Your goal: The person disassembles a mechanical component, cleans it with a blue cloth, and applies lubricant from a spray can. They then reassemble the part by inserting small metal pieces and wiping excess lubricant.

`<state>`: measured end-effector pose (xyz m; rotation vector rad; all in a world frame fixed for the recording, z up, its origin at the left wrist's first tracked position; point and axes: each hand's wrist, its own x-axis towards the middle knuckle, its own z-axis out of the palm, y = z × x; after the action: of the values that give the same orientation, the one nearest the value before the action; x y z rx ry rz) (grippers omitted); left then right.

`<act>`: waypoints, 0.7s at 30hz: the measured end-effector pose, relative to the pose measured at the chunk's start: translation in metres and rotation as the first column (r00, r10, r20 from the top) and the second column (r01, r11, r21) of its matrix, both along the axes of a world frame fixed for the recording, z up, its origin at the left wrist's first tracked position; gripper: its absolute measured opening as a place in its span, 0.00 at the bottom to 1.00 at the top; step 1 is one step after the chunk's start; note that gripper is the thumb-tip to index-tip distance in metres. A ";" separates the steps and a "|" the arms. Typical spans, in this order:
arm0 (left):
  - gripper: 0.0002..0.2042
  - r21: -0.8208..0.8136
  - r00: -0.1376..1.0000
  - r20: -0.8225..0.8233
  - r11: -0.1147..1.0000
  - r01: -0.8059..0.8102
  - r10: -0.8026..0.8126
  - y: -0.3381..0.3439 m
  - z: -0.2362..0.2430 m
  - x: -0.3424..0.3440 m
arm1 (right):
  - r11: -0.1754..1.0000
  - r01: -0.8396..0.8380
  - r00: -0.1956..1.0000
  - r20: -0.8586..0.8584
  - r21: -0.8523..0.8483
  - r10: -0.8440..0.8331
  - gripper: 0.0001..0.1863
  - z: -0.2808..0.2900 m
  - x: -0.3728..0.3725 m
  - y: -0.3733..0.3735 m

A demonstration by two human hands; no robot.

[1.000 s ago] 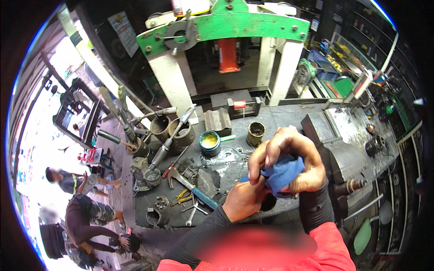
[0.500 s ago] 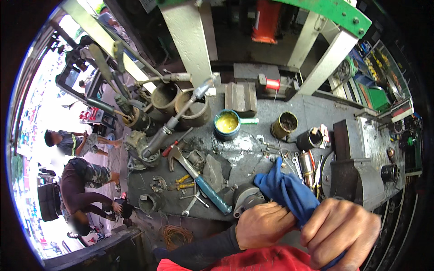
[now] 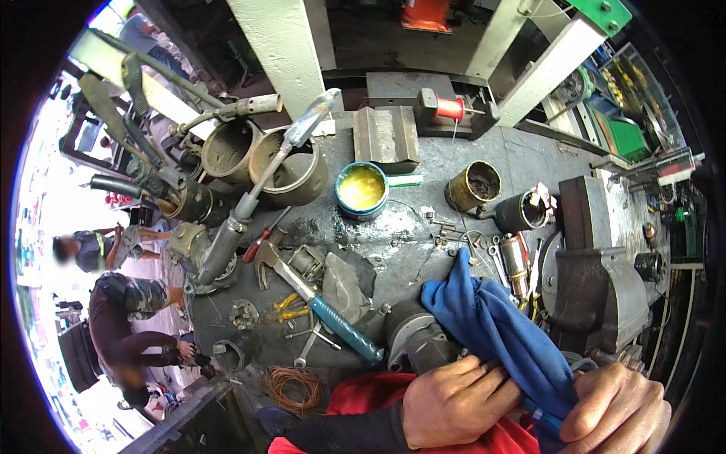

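Observation:
A blue cloth (image 3: 484, 321) hangs between my two hands at the lower right and drapes onto the bench. My left hand (image 3: 457, 405) is closed with its fingers curled against the cloth's edge. My right hand (image 3: 620, 412) is closed in a fist around the cloth's lower end. Just beyond my left hand lies a round grey metal housing (image 3: 412, 333), partly covered by the cloth and the hand. To its left rests a claw hammer (image 3: 336, 321) with a blue-wrapped handle, beside yellow-handled pliers (image 3: 287, 306) and a wrench (image 3: 306, 348).
An open tub of yellow grease (image 3: 361, 189) stands mid-bench. Several cans, including a rusty one (image 3: 474, 185), stand beyond the cloth. A grey metal block (image 3: 386, 136) and a red wire spool (image 3: 450, 108) sit at the back. Two people (image 3: 132, 318) are at the left.
The view has shifted, so the bench sits higher and farther left at its far side. My right hand has moved right and down, drawing apart from the left; both still grip the cloth.

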<state>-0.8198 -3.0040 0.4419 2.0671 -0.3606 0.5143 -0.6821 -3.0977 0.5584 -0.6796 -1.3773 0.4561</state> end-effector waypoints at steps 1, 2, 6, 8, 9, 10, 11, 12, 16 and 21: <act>0.17 -0.016 1.000 0.003 1.000 -0.022 0.022 -0.001 0.000 0.000 | 0.999 0.041 0.999 0.011 0.006 -0.041 0.10 0.000 -0.002 -0.003; 0.16 -0.032 0.999 0.008 0.999 -0.043 0.043 -0.001 0.000 0.001 | 0.995 0.100 0.995 0.023 -0.022 -0.099 0.11 0.001 -0.003 -0.006; 0.10 -0.035 0.999 -0.047 0.999 -0.022 0.020 -0.001 0.005 -0.001 | 0.986 0.087 0.980 0.189 -0.143 -0.059 0.16 0.018 -0.003 -0.011; 0.10 -0.017 0.997 -0.078 0.999 0.027 -0.029 0.003 0.009 -0.003 | 0.976 0.083 0.977 0.208 -0.202 -0.040 0.14 0.031 -0.003 -0.004; 0.09 -0.030 0.996 -0.077 0.999 0.041 -0.043 0.004 0.009 -0.002 | 0.976 0.020 0.982 0.188 -0.215 0.022 0.12 0.037 -0.001 0.002; 0.10 -0.039 0.995 -0.086 0.998 0.051 -0.054 0.005 0.009 -0.001 | 0.968 -0.117 0.967 0.198 -0.224 0.163 0.12 0.043 0.002 0.009; 0.09 -0.045 0.997 -0.055 0.998 0.054 -0.057 0.006 0.008 0.000 | 0.919 -0.287 0.906 0.235 -0.271 0.352 0.16 0.049 0.006 0.014; 0.09 -0.051 0.997 -0.045 0.997 0.062 -0.064 0.007 0.008 0.000 | 0.875 -0.371 0.827 0.319 -0.310 0.464 0.17 0.052 0.010 0.020; 0.09 -0.072 0.998 -0.053 0.997 0.033 -0.037 0.004 0.006 -0.001 | 0.878 -0.459 0.853 0.209 -0.135 0.478 0.22 0.044 0.007 0.021; 0.10 -0.032 1.000 -0.009 0.999 -0.021 0.020 -0.002 0.005 -0.002 | 0.996 -0.089 0.990 0.107 -0.016 0.091 0.21 0.016 -0.007 -0.013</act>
<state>-0.8218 -3.0060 0.4473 2.0434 -0.3242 0.5198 -0.6892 -3.1104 0.5744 -0.6611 -1.5124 0.5056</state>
